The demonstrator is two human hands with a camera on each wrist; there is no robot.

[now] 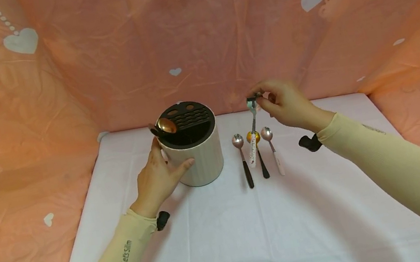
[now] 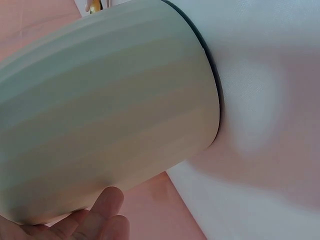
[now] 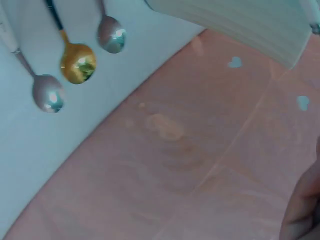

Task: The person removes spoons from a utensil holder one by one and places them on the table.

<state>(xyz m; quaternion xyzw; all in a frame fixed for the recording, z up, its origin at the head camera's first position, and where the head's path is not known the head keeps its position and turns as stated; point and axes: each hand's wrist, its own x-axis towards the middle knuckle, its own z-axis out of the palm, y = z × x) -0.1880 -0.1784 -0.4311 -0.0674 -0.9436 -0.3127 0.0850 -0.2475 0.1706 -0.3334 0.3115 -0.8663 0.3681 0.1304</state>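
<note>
My left hand point(image 1: 156, 175) grips the side of a ribbed, off-white utensil holder point(image 1: 203, 162), thumb across its front. The holder's black lid point(image 1: 192, 127) has slots and round holes, and a copper-coloured spoon point(image 1: 167, 125) stands up out of its left part beside a darker spoon head point(image 1: 154, 130). My right hand point(image 1: 285, 106) pinches the upper end of a utensil with a white patterned handle point(image 1: 253, 151) and silver neck. That handle hangs down over the spoons; a black bit shows at the fingertips, which partly hide the head, so I cannot tell its kind.
On the white tablecloth point(image 1: 229, 240) lie a black-handled silver spoon point(image 1: 238, 141), a gold spoon point(image 1: 263, 166) with a dark handle, and a white-handled silver spoon point(image 1: 267, 134). Close behind the table's far edge hangs a pink curtain point(image 1: 201, 34) with hearts.
</note>
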